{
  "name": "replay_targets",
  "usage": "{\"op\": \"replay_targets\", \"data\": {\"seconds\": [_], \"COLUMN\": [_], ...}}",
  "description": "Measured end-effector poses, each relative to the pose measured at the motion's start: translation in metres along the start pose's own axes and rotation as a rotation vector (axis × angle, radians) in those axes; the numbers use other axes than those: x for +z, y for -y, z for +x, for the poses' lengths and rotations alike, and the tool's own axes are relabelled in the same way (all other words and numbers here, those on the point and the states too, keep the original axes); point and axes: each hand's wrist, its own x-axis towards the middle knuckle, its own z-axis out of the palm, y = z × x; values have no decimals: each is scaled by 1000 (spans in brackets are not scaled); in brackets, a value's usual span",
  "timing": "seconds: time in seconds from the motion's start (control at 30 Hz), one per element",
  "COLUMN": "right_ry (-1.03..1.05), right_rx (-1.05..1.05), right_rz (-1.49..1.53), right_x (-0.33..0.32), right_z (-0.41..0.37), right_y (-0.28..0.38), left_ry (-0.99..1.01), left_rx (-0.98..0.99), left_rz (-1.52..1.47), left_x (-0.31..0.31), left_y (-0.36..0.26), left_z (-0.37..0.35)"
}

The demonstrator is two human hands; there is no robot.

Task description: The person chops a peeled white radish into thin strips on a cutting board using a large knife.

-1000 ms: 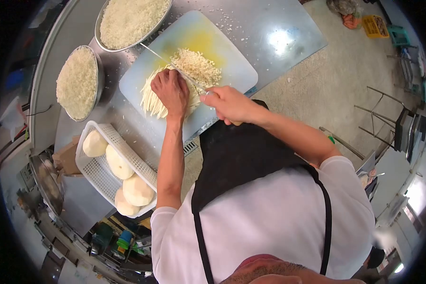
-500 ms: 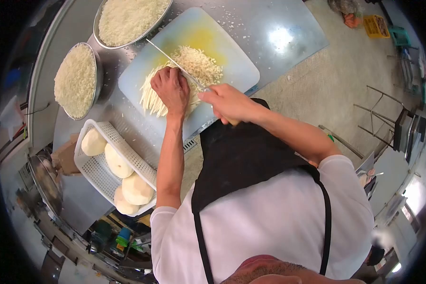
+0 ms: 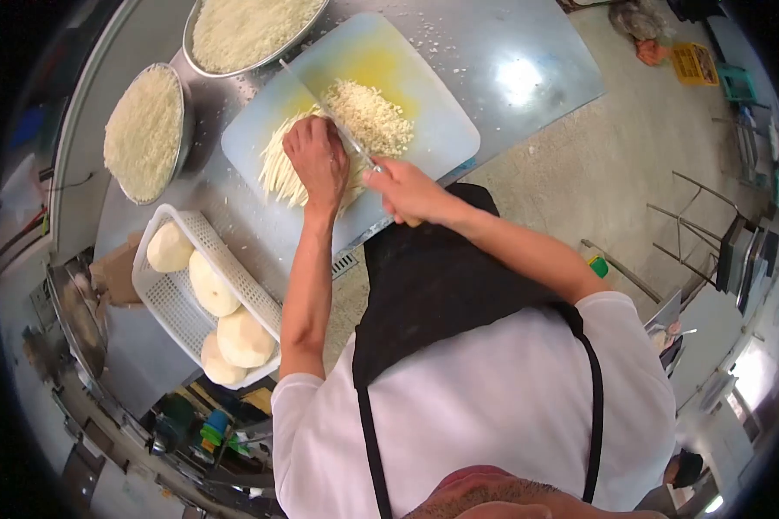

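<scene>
On a pale blue cutting board [image 3: 433, 130] lies a bundle of long white vegetable strips [image 3: 279, 169], and beyond them a heap of small diced pieces [image 3: 370, 117]. My left hand [image 3: 318, 160] presses down on the strips, fingers curled. My right hand [image 3: 404, 190] grips the handle of a long knife [image 3: 325, 111], whose blade runs along the left hand's knuckles at the cut end of the strips.
Two metal bowls of diced white pieces stand beyond the board, one far [image 3: 242, 30] and one left [image 3: 143, 130]. A white plastic basket [image 3: 177, 298] holds several peeled round vegetables [image 3: 212, 281]. The steel table [image 3: 511, 52] ends at the right, with concrete floor beyond.
The knife has shifted slightly along the strips between cuts, and the view has drifted a little. My left hand stays pressed on the bundle.
</scene>
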Motion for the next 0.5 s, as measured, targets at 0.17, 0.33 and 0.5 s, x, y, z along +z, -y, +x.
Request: {"op": "replay_targets", "data": {"seconds": [0.17, 0.33, 0.5], "right_ry": [-99, -46, -59], "right_rx": [150, 118, 10], "right_rz": [-49, -320, -356], "right_x": [-15, -37, -29], "right_z": [-6, -24, -31], "right_y": [18, 59, 62], "left_ry": [-12, 312, 131], "left_rx": [19, -11, -31], "left_rz": [105, -48, 67], "left_x": [-17, -23, -8], "left_y": [49, 62, 31], "left_z": [24, 18, 11]}}
